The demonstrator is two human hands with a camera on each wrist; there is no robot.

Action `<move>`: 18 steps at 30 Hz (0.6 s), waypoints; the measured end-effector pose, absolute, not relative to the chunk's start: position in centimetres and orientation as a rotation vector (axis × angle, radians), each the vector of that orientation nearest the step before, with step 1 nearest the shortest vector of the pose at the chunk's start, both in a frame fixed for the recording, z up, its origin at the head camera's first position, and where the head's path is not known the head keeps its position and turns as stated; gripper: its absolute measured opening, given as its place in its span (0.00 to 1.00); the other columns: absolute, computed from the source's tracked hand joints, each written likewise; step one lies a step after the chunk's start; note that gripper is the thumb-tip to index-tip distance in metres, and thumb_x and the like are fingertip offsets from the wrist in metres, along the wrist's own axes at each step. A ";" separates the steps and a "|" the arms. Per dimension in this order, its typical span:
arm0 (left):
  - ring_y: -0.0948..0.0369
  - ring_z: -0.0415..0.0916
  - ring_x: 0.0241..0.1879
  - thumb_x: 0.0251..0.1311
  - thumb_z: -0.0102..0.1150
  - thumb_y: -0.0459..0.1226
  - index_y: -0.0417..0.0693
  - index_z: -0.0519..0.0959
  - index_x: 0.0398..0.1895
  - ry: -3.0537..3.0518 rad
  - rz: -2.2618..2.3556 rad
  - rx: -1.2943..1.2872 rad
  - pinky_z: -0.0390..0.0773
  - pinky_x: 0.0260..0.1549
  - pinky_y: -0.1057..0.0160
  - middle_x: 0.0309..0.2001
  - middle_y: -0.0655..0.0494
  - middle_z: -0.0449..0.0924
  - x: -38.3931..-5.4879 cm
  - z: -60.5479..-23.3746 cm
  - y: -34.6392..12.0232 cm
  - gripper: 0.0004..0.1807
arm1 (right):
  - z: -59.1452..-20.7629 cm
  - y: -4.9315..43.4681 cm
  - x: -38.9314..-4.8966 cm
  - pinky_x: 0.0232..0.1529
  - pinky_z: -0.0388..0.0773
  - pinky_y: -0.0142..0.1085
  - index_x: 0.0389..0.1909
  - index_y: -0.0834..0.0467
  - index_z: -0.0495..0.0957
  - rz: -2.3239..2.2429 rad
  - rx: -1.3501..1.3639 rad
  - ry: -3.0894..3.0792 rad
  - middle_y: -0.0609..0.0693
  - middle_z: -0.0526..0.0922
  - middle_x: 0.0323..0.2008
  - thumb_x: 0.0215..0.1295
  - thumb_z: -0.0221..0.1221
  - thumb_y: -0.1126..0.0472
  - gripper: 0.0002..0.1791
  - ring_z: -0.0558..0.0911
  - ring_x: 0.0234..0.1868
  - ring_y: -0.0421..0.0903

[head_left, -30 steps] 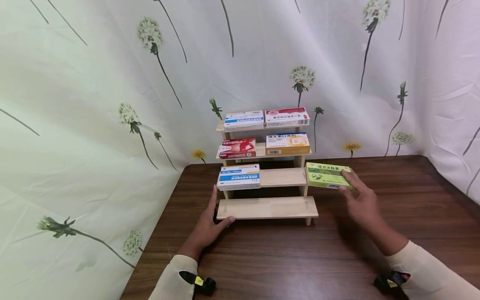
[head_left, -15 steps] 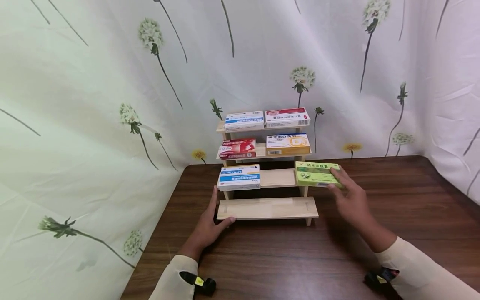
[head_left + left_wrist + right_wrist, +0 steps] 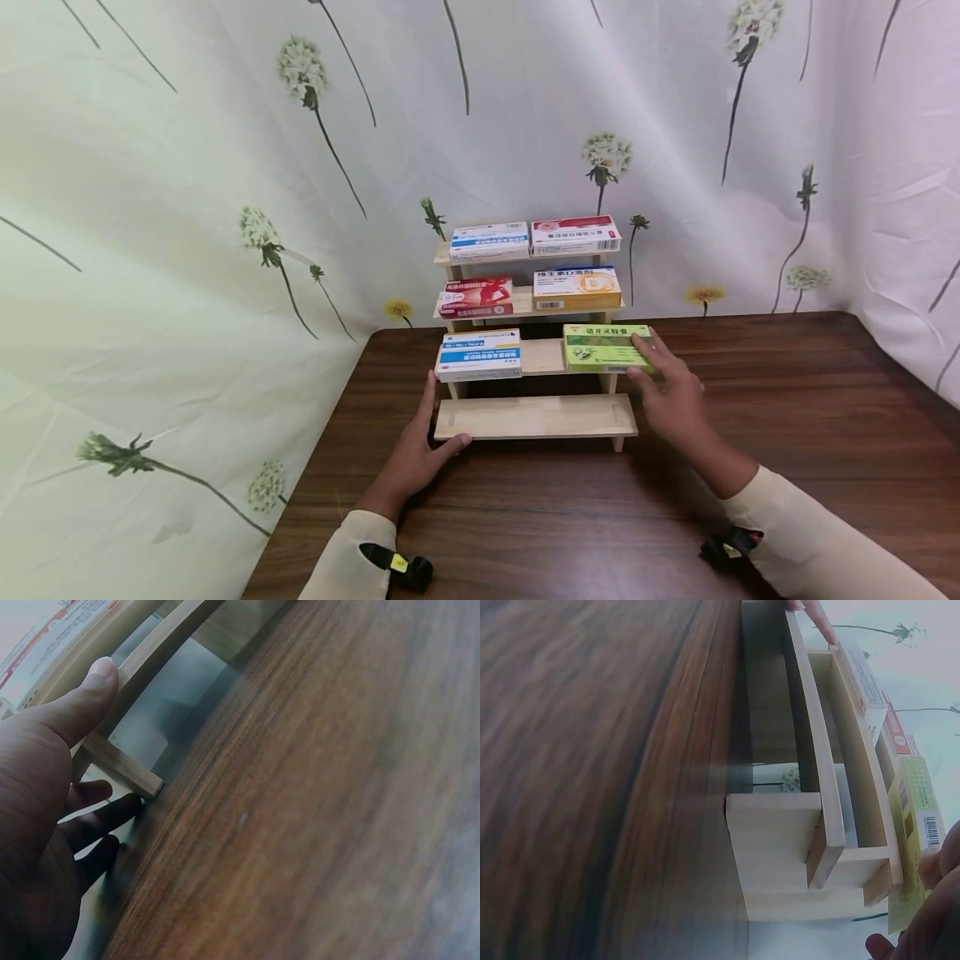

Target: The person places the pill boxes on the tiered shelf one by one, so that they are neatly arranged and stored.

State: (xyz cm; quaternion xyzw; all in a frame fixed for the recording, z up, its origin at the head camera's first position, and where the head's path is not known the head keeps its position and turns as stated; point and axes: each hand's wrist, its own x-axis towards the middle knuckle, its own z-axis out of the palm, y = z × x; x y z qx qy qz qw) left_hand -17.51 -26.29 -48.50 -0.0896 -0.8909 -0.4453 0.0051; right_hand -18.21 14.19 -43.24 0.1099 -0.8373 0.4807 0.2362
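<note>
A stepped wooden rack (image 3: 525, 419) stands on the table. My right hand (image 3: 678, 407) pinches the right end of a green medicine box (image 3: 598, 348), thumb at its front and fingers on top. The box lies over the right part of the second step from the bottom; in the right wrist view the green box (image 3: 913, 825) is along that step's edge. To its left, apart, is a blue-and-white medicine box (image 3: 480, 354). My left hand (image 3: 408, 458) is spread at the rack's lower left corner. Its thumb touches the bottom step's front edge, and the other fingers lie along the left side.
On the third step are a red medicine box (image 3: 476, 298) and a yellow-and-white vitamin D box (image 3: 576, 289). The top step bears a blue-and-white box (image 3: 489, 242) and a red-and-white box (image 3: 575, 235). A flowered cloth (image 3: 525, 108) hangs behind the brown table (image 3: 540, 517).
My right hand has moved left with the green medicine box, from beyond the rack's right end to over the second step. My left hand has stayed in place.
</note>
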 end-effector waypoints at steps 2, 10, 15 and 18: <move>0.42 0.51 0.88 0.69 0.72 0.59 0.83 0.27 0.88 -2.788 -1.395 -0.280 0.49 0.85 0.33 0.91 0.51 0.43 -17.5 -48.5 -26.3 0.65 | -43.3 14.0 -18.3 0.72 0.47 0.82 0.78 0.63 0.72 1.340 0.303 -2.304 0.67 0.63 0.83 0.76 0.64 0.70 0.32 0.66 0.79 0.78; 0.42 0.51 0.88 0.69 0.72 0.59 0.82 0.27 0.88 -2.793 -1.387 -0.282 0.50 0.85 0.34 0.91 0.51 0.42 -17.5 -48.5 -26.3 0.65 | -43.4 13.0 -18.6 0.69 0.37 0.88 0.79 0.61 0.71 1.349 0.313 -2.330 0.66 0.62 0.83 0.78 0.63 0.68 0.31 0.63 0.81 0.78; 0.44 0.49 0.89 0.69 0.72 0.59 0.83 0.27 0.88 -2.785 -1.396 -0.297 0.50 0.85 0.35 0.92 0.54 0.41 -17.5 -48.5 -26.4 0.65 | -43.3 12.5 -19.0 0.66 0.46 0.84 0.78 0.62 0.73 1.323 0.326 -2.309 0.67 0.64 0.82 0.76 0.65 0.67 0.31 0.65 0.80 0.77; 0.44 0.49 0.89 0.69 0.73 0.59 0.83 0.27 0.88 -2.782 -1.406 -0.305 0.50 0.85 0.35 0.92 0.55 0.39 -17.5 -48.5 -26.4 0.66 | -43.3 12.1 -19.0 0.66 0.47 0.84 0.77 0.62 0.74 1.317 0.324 -2.303 0.66 0.65 0.82 0.76 0.65 0.66 0.31 0.65 0.81 0.76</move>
